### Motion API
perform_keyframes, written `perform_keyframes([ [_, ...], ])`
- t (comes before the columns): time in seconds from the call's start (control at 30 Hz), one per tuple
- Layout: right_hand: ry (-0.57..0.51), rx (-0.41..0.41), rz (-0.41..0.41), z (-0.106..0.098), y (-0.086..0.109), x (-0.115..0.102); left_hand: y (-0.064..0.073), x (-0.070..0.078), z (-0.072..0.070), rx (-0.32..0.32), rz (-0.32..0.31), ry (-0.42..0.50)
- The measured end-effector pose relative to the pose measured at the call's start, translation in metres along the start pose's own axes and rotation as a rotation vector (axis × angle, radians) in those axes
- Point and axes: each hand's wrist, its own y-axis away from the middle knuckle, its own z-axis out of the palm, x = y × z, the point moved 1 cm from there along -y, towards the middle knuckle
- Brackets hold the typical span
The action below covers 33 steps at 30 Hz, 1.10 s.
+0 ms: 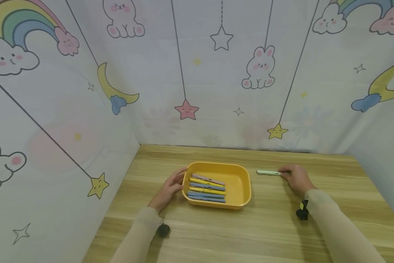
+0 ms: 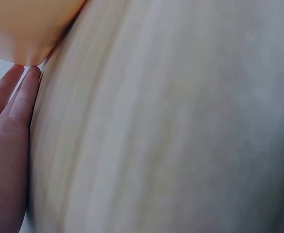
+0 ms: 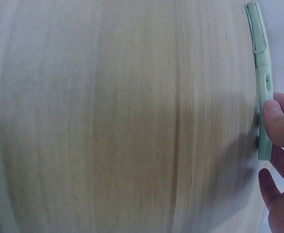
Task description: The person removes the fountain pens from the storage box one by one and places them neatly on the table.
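A light green pen (image 1: 268, 172) with a wire clip lies level, close over the table right of the basket. My right hand (image 1: 295, 178) pinches its clipless end between thumb and fingers; the right wrist view shows the thumb on the barrel of the pen (image 3: 264, 97). On the left, my left hand (image 1: 167, 191) rests its fingers against the left side of a yellow plastic basket (image 1: 244, 182). Fingertips of the left hand (image 2: 16, 104) meet the wall of the basket (image 2: 28, 29) in the left wrist view. Several pens (image 1: 207, 190) in blue, yellow and pink lie side by side in the basket's left half.
The wood-grain table (image 1: 216, 237) is enclosed by white cloth walls (image 1: 213, 80) printed with stars, moons and rabbits. A dark wrist camera (image 1: 302, 212) sits at the right sleeve, another dark camera (image 1: 163, 230) at the left.
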Motion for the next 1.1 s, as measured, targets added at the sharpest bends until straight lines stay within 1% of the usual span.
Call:
perform_keyframes([
  [0.13, -0.004, -0.003, 0.002, 0.001, 0.000, 0.002, 0.000, 0.000, 0.000, 0.001, 0.002, -0.005],
  [0.43, 0.010, 0.017, -0.022, 0.002, -0.001, 0.004, 0.000, 0.000, 0.000, 0.008, -0.004, -0.005],
  [0.57, -0.002, 0.012, -0.010, -0.003, 0.001, 0.000, 0.000, 0.000, -0.001, 0.007, -0.001, -0.008],
  [0.73, -0.015, -0.010, 0.030, -0.012, 0.004, -0.009, 0.000, 0.000, 0.000, 0.012, 0.001, -0.010],
  [0.9, -0.100, -0.042, 0.083, -0.017, 0.004, -0.021, -0.002, -0.001, -0.001, 0.021, 0.005, -0.011],
  [1.0, -0.176, -0.060, 0.124, -0.016, 0.003, -0.030, -0.002, -0.002, -0.002, 0.019, -0.005, -0.008],
  [1.1, -0.231, -0.065, 0.140, -0.011, 0.001, -0.039, -0.002, -0.003, -0.001, 0.011, -0.010, -0.005],
])
